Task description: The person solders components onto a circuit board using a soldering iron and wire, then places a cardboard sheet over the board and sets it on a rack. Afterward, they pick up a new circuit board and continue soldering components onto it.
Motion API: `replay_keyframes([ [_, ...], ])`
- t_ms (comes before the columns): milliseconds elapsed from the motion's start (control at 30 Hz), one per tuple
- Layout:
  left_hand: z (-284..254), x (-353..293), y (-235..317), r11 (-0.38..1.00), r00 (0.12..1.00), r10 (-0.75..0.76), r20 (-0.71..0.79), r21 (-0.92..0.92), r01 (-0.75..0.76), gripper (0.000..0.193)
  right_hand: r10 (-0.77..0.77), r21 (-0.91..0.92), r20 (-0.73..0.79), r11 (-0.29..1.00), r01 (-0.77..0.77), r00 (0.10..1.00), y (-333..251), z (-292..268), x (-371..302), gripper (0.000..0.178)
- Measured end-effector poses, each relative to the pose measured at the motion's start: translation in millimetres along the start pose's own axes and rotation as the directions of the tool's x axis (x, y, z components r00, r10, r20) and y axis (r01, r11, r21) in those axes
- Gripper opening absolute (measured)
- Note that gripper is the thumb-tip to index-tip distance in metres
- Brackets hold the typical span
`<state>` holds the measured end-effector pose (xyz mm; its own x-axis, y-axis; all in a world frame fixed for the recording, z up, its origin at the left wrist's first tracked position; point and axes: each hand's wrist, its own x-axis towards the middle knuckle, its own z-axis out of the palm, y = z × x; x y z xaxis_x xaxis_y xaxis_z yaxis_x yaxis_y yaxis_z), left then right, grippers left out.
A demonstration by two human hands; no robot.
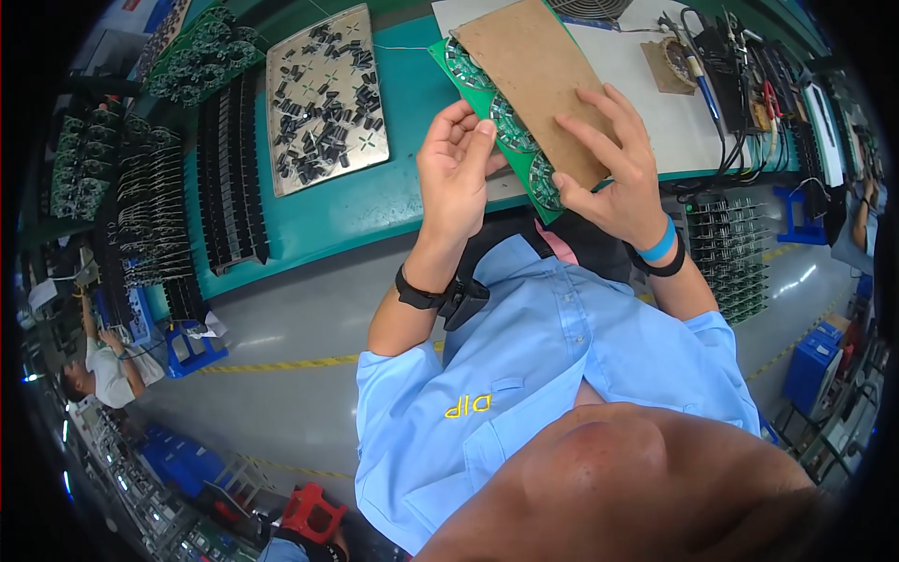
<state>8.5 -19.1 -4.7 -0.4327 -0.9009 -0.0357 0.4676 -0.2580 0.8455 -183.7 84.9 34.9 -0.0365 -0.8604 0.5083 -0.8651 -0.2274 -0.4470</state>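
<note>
1. The green circuit panel (480,105) is set aslant at the front of the bench, running from 11 toward 5 o'clock, with its lower end reaching past the bench edge. If support is lost there, the panel could be tipped toward the lap.
2. The panel is partly covered by a brown board (524,56). If the board is slid or pressed unevenly, the small parts along the exposed strip could be scraped or bent.
3. At the panel's 8 o'clock, its edge is met by the left hand (454,169), whose fingers are curled with the thumb brought near them. Whether the edge is clamped cannot be told; by a weak hold, a swing of the panel could be allowed.
4. At 4 o'clock, the fingers of the right hand (623,173) are spread apart over the brown board, the thumb being placed near its lower corner. By a sideways push, the layers could be shifted out of line.
5. At 9 to 10 o'clock, black cylindrical components (331,147) are scattered loose in a metal tray (278,103). If the tray is knocked, they could be spilled.
6. Toward 3 o'clock, a blue-handled tool (709,101) is laid among cables; by a wide sweep, these could be snagged.
</note>
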Motion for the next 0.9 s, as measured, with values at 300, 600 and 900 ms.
replay_keyframes([
  [300, 6, 2, -4, 0.998, 0.998, -0.039, -0.049, -0.056, 0.036, 0.03, -0.006, -0.001, -0.049, 1.0, 0.006, 0.999, 6, -2, 1, 0.055],
  [600, 2, 7, -1, 0.998, 0.999, -0.029, -0.016, -0.06, 0.028, 0.03, -0.083, -0.049, 0.116, 0.995, 0.089, 0.99, 6, -11, 3, 0.066],
  [900, -2, 6, 3, 0.995, 0.995, -0.099, -0.02, -0.03, 0.098, 0.038, -0.16, -0.121, 0.339, 0.97, 0.212, 0.927, 11, -21, 1, 0.078],
])
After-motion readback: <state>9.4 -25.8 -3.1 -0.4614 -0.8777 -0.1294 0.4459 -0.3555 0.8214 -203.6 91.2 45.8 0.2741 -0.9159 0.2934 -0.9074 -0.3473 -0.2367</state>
